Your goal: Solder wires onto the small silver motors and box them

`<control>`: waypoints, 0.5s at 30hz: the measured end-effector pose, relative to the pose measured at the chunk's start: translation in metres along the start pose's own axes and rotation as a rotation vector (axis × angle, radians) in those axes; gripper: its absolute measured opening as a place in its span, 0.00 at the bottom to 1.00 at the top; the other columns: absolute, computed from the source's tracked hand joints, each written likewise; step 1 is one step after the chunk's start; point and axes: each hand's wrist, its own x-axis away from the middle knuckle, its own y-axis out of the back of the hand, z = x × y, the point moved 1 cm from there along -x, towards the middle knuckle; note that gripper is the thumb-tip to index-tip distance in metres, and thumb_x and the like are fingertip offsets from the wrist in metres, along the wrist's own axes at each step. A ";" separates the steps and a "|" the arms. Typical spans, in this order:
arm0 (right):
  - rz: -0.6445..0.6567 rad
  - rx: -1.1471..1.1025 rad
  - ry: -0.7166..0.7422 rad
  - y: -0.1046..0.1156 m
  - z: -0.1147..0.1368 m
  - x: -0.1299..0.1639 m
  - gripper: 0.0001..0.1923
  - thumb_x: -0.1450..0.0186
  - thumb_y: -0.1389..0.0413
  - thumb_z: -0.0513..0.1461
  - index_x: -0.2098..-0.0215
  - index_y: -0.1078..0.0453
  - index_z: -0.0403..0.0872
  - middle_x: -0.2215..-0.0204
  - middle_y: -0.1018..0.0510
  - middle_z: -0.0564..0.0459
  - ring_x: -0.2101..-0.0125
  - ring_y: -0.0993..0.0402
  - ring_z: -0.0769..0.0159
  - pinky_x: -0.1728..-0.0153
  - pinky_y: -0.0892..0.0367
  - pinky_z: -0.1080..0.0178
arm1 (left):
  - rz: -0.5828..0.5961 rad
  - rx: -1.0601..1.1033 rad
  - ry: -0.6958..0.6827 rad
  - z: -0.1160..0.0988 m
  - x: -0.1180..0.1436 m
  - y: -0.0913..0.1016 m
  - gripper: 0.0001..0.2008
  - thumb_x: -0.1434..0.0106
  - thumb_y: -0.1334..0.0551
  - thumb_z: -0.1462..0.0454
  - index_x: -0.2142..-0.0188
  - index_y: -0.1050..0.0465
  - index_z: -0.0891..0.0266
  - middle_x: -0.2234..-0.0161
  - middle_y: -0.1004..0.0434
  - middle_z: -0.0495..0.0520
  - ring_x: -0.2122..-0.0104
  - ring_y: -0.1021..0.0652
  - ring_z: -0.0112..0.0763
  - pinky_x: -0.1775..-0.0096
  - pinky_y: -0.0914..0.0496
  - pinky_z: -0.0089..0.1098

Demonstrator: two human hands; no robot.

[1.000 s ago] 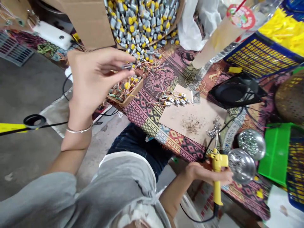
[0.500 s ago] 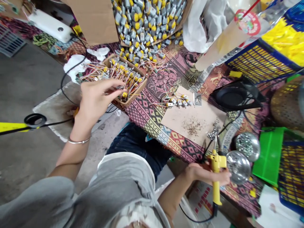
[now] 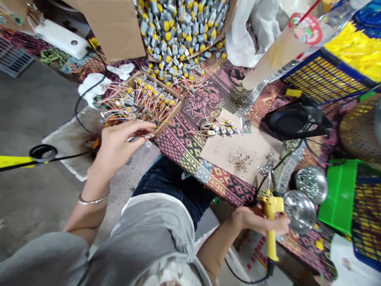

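patterned cloth (image 3: 205, 159) covers the crowded table. left hand (image 3: 119, 145) pinches a small motor (image 3: 148, 136) at the edge of the tray of wired motors (image 3: 143, 103); dangling leads could snag. right hand (image 3: 258, 220) grips the yellow soldering iron (image 3: 271, 222), whose tip lies near its own cord.
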 end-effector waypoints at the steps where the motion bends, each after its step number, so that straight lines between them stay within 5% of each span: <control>1: -0.015 -0.052 0.087 -0.001 -0.001 -0.002 0.16 0.38 0.59 0.57 0.69 0.50 0.56 0.66 0.43 0.53 0.59 0.27 0.57 0.72 0.25 0.50 | 0.022 0.007 -0.023 -0.001 0.000 -0.003 0.19 0.28 0.35 0.68 0.44 0.19 0.43 0.52 0.13 0.42 0.58 0.13 0.33 0.52 0.18 0.35; 6: 0.025 -0.201 0.321 -0.002 -0.019 -0.018 0.15 0.38 0.56 0.55 0.71 0.49 0.55 0.71 0.47 0.56 0.72 0.37 0.63 0.71 0.30 0.53 | 0.073 -0.014 -0.055 -0.002 0.000 -0.011 0.14 0.26 0.34 0.66 0.44 0.20 0.50 0.50 0.14 0.49 0.52 0.15 0.35 0.47 0.21 0.34; 11: 0.076 -0.276 0.456 -0.004 -0.039 -0.034 0.17 0.34 0.57 0.56 0.69 0.51 0.55 0.71 0.49 0.57 0.74 0.43 0.64 0.74 0.39 0.59 | 0.159 -0.092 0.066 -0.017 0.001 0.007 0.19 0.24 0.36 0.61 0.36 0.26 0.47 0.42 0.19 0.48 0.48 0.17 0.36 0.40 0.23 0.39; 15: 0.084 -0.317 0.537 -0.006 -0.046 -0.040 0.17 0.32 0.57 0.56 0.68 0.51 0.54 0.71 0.51 0.57 0.73 0.44 0.65 0.73 0.40 0.60 | 0.003 -0.091 0.191 -0.038 -0.005 0.022 0.15 0.22 0.38 0.60 0.39 0.25 0.50 0.41 0.21 0.45 0.47 0.18 0.35 0.40 0.23 0.41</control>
